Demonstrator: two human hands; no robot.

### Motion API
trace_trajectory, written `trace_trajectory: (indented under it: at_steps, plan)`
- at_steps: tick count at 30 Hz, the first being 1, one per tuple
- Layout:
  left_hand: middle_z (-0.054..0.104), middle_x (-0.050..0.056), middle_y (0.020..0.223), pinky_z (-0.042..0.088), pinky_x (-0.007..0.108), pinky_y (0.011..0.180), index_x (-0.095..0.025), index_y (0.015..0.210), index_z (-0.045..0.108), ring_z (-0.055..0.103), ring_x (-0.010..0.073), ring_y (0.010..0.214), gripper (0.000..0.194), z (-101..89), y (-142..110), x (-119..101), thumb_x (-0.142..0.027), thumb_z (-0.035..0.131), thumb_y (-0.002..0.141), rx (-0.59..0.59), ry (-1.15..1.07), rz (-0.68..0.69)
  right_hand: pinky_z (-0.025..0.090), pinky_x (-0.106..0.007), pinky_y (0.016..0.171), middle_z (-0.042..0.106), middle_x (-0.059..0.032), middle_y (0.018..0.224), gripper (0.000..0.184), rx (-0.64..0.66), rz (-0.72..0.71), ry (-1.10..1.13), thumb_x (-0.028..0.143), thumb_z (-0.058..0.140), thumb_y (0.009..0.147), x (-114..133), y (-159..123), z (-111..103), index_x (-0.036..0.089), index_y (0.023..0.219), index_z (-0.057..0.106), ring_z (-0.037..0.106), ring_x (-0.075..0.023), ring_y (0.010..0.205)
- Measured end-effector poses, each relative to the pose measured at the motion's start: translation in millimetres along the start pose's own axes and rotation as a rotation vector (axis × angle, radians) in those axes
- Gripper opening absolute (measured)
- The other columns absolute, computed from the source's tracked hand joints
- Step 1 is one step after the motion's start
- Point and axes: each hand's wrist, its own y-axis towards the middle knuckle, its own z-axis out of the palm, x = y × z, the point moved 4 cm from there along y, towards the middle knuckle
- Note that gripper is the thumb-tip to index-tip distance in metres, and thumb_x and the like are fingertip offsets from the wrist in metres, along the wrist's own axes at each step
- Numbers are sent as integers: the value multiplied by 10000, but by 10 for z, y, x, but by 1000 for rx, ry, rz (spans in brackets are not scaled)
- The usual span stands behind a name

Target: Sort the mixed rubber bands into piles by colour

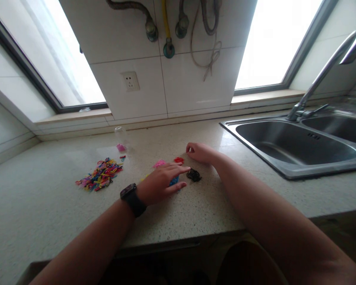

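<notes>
My left hand (163, 180), a dark watch at its wrist, stretches its fingers over a blue pile of small elastic bands (174, 181). Its index fingertip reaches the edge of a black pile (194, 175); whether it touches is unclear. Just beyond the hand lie a pink pile (159, 163) and a red pile (178, 160), with a bit of yellow partly hidden behind it. My right hand (200, 152) rests on the counter right of the red pile, fingers curled together; anything in them is hidden. A large mixed-colour heap of bands (102, 174) lies to the left.
A clear container (119, 134) with something pink at its mouth stands behind the mixed heap. The speckled counter (62, 158) runs to a tiled wall with a socket (131, 81) and pipes. At right is a steel double sink (284, 170) with a tap (320, 81).
</notes>
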Motion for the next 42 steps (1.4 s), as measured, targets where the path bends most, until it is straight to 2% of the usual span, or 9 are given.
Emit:
trace_trajectory:
  at_steps: [4,11,22,30,42]
  plan:
    - [568,133,1427,339,486,1142,-209,1428,507,440,274,1391,504,41,7,21,-420,537,971,39,71,-10,376,-262,627,740,-49,918,166,-1,-13,-7,277,568,880,5,-5,-5,240,1010,663,631,-183,759]
    - [575,146,1417,326,490,1139,-186,1405,535,448,286,1384,516,65,11,49,-488,464,992,75,174,-38,376,-263,630,741,-52,932,159,0,-19,-17,278,571,883,4,0,6,240,1012,655,632,-183,765]
    - [576,158,1412,362,490,1122,-174,1389,561,462,302,1374,516,75,2,57,-479,495,979,91,152,-46,379,-271,659,740,-45,939,175,0,-29,-31,286,567,881,-27,5,35,253,1032,649,636,-191,792]
    - [485,135,1502,372,451,1135,-198,1461,478,441,270,1397,595,93,0,106,-555,422,989,91,141,-58,384,-267,656,741,-55,954,205,12,-24,-42,300,564,886,-21,3,34,237,1055,660,638,-193,800]
    - [610,135,1377,423,444,1088,-178,1377,565,518,266,1326,495,61,6,89,-481,443,1005,66,93,5,361,-265,627,741,-52,952,199,6,-32,-52,300,561,883,-11,-8,25,238,1050,652,631,-185,779]
